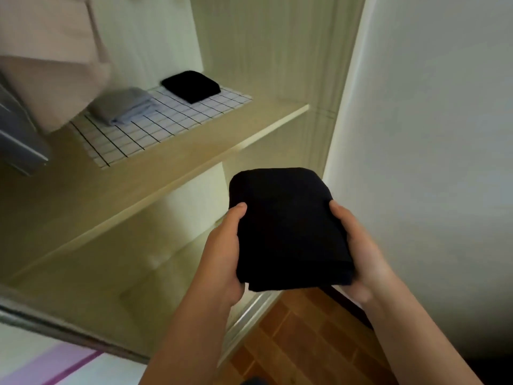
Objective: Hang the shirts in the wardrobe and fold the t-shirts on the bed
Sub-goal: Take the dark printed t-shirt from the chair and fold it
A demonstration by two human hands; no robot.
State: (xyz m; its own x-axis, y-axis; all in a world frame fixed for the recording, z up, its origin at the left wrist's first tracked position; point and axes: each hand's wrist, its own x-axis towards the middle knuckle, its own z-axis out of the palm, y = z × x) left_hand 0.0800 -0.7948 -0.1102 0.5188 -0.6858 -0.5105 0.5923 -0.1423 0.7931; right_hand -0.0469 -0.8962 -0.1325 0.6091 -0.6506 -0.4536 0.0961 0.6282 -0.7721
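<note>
Held blk tee [288, 229] near shelf [180, 162] w/ grey tee [123, 105]

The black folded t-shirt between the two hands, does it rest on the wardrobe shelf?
No: the left hand and right hand hold the black folded t-shirt in the air, clear of the shelf.

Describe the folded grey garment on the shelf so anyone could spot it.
Find the pale wooden wardrobe shelf with its white, black-gridded liner. The folded grey garment lies at the liner's left end, beside a hanging beige garment. Its only neighbour on the liner is a folded black garment.
</note>
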